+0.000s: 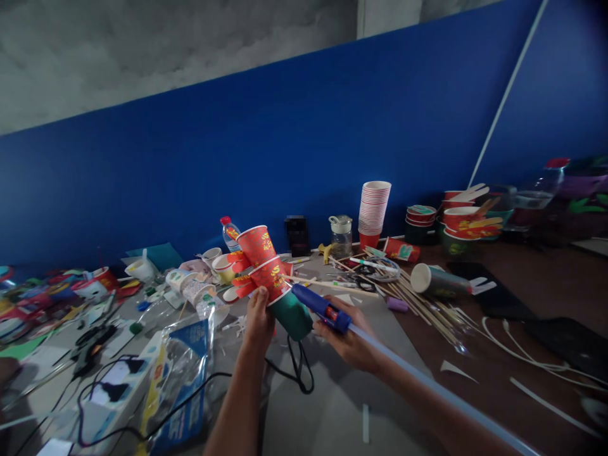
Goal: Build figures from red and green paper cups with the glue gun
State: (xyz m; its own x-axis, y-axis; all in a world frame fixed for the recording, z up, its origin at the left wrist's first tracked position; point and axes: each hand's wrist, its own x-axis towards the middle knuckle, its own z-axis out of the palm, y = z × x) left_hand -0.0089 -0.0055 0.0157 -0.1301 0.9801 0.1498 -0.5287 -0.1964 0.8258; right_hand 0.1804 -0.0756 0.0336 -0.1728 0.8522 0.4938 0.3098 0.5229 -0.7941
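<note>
Basically, left hand (259,315) grips the paper-cup stack (270,277) tilted, probably exposing its side to the blue hot-glue gun (319,305) held in right hand (354,337).

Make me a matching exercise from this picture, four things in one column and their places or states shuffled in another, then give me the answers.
Things:
1. blue glue gun
2. red and green cup assembly
3. tall cup stack
4. grey-green cup

Places or states:
A. upright, just right of the lidded jar
B. lying on its side
C. held in the left hand
D. held in the right hand

Right pairs: 1-D, 2-C, 3-A, 4-B.
</note>
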